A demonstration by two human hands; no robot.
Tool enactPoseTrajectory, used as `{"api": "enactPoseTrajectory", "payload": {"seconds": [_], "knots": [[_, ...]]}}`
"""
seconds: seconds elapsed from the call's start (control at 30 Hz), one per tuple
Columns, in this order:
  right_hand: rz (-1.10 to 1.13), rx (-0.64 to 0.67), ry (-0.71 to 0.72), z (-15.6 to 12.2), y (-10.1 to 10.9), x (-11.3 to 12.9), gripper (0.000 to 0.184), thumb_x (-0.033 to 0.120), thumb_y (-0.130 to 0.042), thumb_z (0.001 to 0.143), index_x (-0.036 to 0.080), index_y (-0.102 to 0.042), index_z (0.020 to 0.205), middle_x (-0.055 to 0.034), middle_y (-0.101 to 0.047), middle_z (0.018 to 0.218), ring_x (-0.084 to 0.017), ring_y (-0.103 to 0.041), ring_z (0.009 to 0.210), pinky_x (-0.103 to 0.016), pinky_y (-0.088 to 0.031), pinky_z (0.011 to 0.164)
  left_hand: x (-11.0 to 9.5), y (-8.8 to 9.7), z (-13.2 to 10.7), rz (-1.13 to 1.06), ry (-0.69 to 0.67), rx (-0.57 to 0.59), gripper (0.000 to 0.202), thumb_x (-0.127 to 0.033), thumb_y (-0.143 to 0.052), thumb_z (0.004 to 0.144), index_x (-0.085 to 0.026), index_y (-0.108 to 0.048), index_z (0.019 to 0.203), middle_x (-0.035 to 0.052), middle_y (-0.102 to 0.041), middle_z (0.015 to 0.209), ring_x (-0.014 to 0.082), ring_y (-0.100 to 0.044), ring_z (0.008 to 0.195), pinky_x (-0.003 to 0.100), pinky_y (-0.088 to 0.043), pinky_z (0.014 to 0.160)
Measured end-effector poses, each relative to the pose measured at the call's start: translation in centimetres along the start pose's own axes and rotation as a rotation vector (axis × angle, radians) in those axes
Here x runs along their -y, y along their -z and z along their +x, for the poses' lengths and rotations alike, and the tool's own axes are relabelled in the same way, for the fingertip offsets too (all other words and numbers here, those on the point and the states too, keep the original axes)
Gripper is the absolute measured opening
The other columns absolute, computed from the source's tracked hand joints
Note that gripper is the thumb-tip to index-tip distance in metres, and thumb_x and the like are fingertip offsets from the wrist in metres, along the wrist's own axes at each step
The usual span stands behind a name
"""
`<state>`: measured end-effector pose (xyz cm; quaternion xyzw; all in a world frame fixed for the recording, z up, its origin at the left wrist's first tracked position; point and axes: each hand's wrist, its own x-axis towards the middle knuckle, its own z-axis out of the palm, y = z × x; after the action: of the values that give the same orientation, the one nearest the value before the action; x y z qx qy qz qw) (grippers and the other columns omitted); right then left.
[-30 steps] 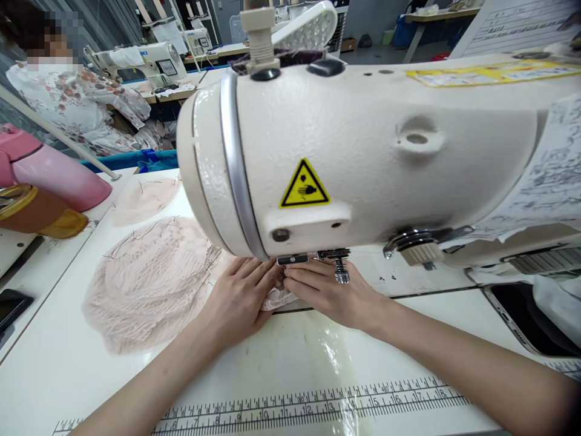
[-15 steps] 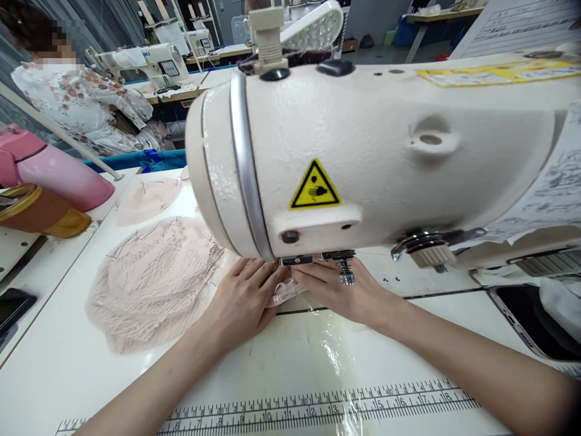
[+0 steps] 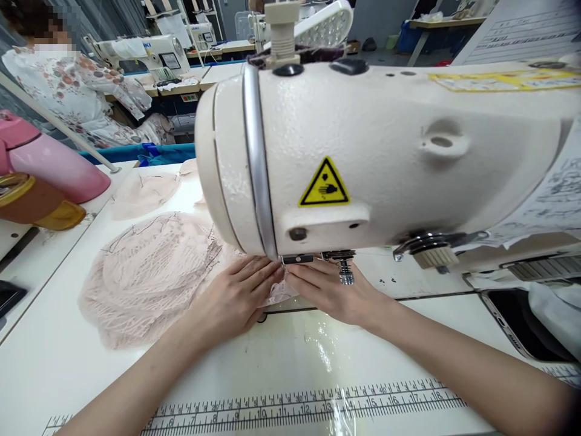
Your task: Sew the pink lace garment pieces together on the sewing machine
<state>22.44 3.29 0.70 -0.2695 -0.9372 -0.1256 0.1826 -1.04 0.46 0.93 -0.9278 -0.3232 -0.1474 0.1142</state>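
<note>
A piece of pale pink lace fabric [image 3: 279, 293] lies beneath the head of a white sewing machine [image 3: 345, 127]. My left hand [image 3: 238, 293] is closed on the lace from the left, its fingers together and pointing toward the needle area. From the right, my right hand [image 3: 329, 290] holds the same lace close to the left fingertips, also with its fingers together. The machine head and the metal thread guide partly cover the right fingers. The needle point is too small to make out. Left of my left hand rests a larger heap of pink lace [image 3: 149, 278] with loose dark threads.
Another pink fabric piece [image 3: 147, 191] lies behind the heap. A pink bottle [image 3: 54, 160] and a brown-yellow cup [image 3: 39, 203] stand at left. A phone [image 3: 521, 321] lies at right, and a printed ruler [image 3: 281, 409] crosses the front. A person in a floral top [image 3: 82, 97] sits beyond.
The view has shifted slightly, so the machine appears further right. My left hand appears a little further left and my right fingers nearer the left fingertips. Both stay on the lace.
</note>
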Motion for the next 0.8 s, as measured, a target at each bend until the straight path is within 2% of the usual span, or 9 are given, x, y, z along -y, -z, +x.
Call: {"api": "enactPoseTrajectory", "payload": {"seconds": [0.13,0.27,0.37,0.5,0.67,0.8], "knots": [[0.000,-0.176,0.131,0.0,-1.6,0.3,0.033,-0.001,-0.039,0.089,0.016,-0.063,0.103,-0.0030,-0.069,0.100,-0.012,-0.060,0.090,-0.028,-0.047,0.072,0.7,0.2,-0.3,-0.056,0.015,0.028,0.041,-0.018,-0.041,0.092,-0.014,-0.053,0.132,0.0073,-0.061,0.130,0.0211,-0.060,0.117,0.041,-0.044,0.104],[0.065,-0.194,0.127,-0.2,-2.8,0.5,0.024,0.004,-0.047,0.089,0.016,-0.064,0.100,-0.0044,-0.068,0.099,-0.013,-0.059,0.096,-0.031,-0.046,0.085,0.7,0.3,-0.2,-0.038,0.028,0.041,0.040,-0.017,-0.041,0.092,-0.012,-0.055,0.130,0.0083,-0.064,0.126,0.0223,-0.061,0.115,0.041,-0.047,0.100],[0.100,-0.192,0.107,-0.2,-3.1,0.6,0.023,0.005,-0.048,0.089,0.017,-0.064,0.099,-0.0041,-0.068,0.098,-0.014,-0.059,0.096,-0.032,-0.045,0.088,0.6,0.3,-0.1,-0.027,0.034,0.035,0.039,-0.016,-0.040,0.092,-0.010,-0.058,0.126,0.0089,-0.065,0.124,0.0228,-0.062,0.114,0.041,-0.048,0.099],[0.113,-0.195,0.109,-0.1,-3.0,0.5,0.023,0.004,-0.048,0.088,0.018,-0.063,0.098,-0.0034,-0.067,0.096,-0.013,-0.058,0.094,-0.030,-0.045,0.083,0.2,0.3,0.1,-0.015,0.055,0.032,0.037,-0.016,-0.039,0.092,-0.009,-0.060,0.123,0.0091,-0.065,0.123,0.0238,-0.063,0.111,0.042,-0.048,0.098],[-0.016,-0.227,0.074,0.2,-1.9,0.7,0.021,0.000,-0.048,0.085,0.016,-0.061,0.088,-0.0009,-0.067,0.090,-0.010,-0.057,0.081,-0.027,-0.036,0.061,-0.2,0.2,0.1,0.005,0.106,0.035,0.038,-0.018,-0.039,0.093,-0.011,-0.059,0.124,0.0093,-0.067,0.121,0.0248,-0.063,0.110,0.043,-0.047,0.097],[-0.057,-0.176,0.013,0.3,-1.2,1.0,0.024,0.001,-0.042,0.087,0.017,-0.061,0.089,-0.0014,-0.067,0.090,-0.011,-0.056,0.078,-0.030,-0.032,0.059,-0.5,0.0,0.1,0.000,0.126,0.043,0.041,-0.019,-0.041,0.092,-0.011,-0.055,0.130,0.0108,-0.067,0.119,0.0263,-0.062,0.111,0.044,-0.045,0.097]]}}
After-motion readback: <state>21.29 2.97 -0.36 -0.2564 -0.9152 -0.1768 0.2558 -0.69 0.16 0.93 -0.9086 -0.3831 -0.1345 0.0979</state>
